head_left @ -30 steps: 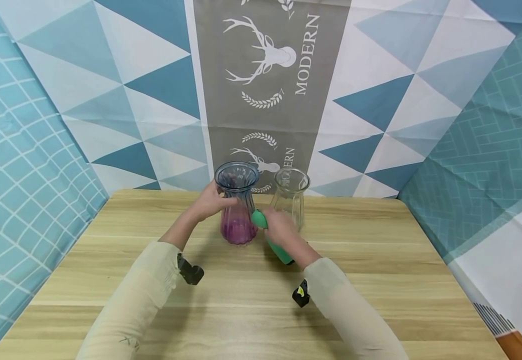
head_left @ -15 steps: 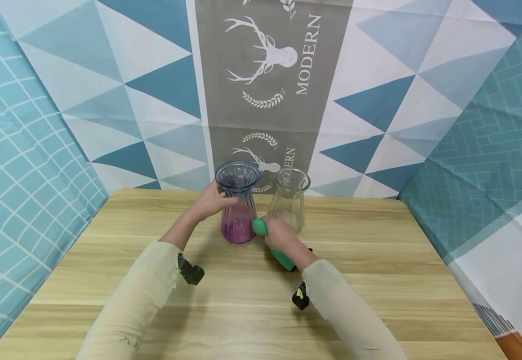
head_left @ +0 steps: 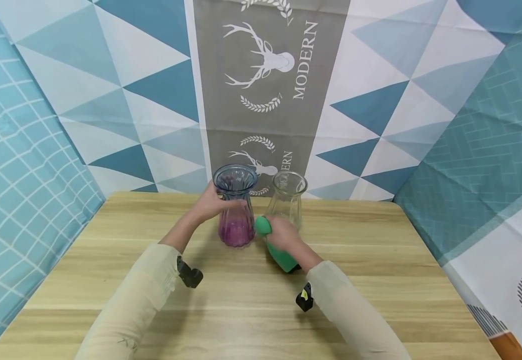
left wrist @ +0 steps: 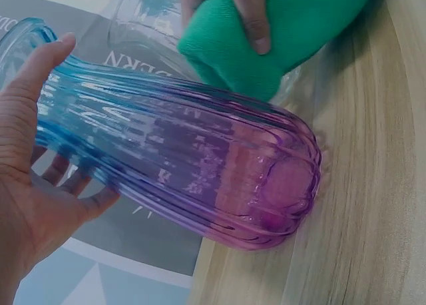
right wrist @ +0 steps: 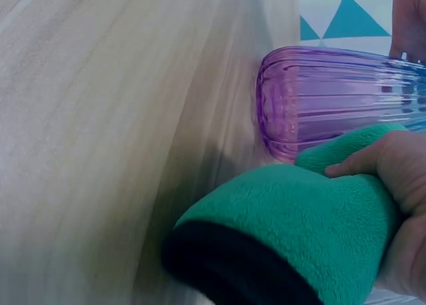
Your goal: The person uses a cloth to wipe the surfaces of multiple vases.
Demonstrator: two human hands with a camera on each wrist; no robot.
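Note:
A ribbed glass vase (head_left: 236,232), blue at the top and purple at the base, stands upright near the back edge of the table. My left hand (head_left: 209,204) grips its neck from the left, thumb on the near side and fingers curled behind, as the left wrist view shows. Bunched in my right hand (head_left: 283,235) is a green plush cloth (right wrist: 286,212) with a black border. Part of that cloth lies right at the coloured vase's right side. A clear glass vase (head_left: 283,204) stands behind my right hand, its lower part largely hidden.
Both vases stand on a wood-grain table (head_left: 243,310). Directly behind them hangs a patterned cloth backdrop (head_left: 153,100), with blue tiled-print fabric (head_left: 9,150) on the left and teal fabric (head_left: 481,150) on the right.
My right hand has shifted slightly downward with the green cloth beside the coloured vase. My left hand keeps its hold on the vase's neck, and the head view has tilted a little.

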